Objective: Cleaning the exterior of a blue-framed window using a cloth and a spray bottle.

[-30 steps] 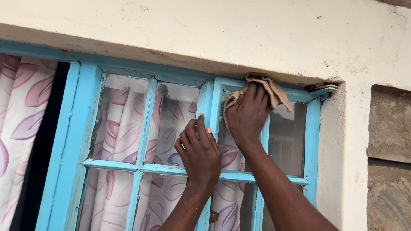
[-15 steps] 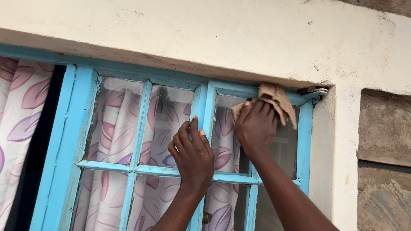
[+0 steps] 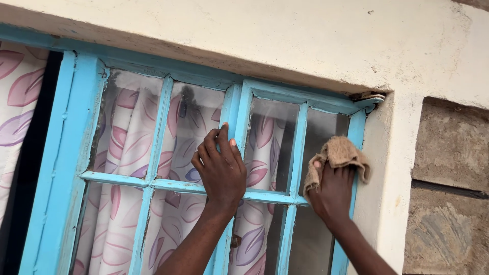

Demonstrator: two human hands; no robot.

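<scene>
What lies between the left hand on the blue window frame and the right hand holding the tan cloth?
In the head view, between left hand and right hand: one glass pane and a blue wooden bar.

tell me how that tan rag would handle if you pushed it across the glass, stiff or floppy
Probably floppy: the tan rag bunches into folds over the right hand, and one corner droops free beside it. It looks light, since the fingers pin it against the pane without gripping hard. Its coarse weave likely drags rather than slips on glass. The left hand rests on the blue frame.

L hand [image 3: 220, 170] flat, fingers up; R hand [image 3: 333, 191] raised, grip closed.
</scene>
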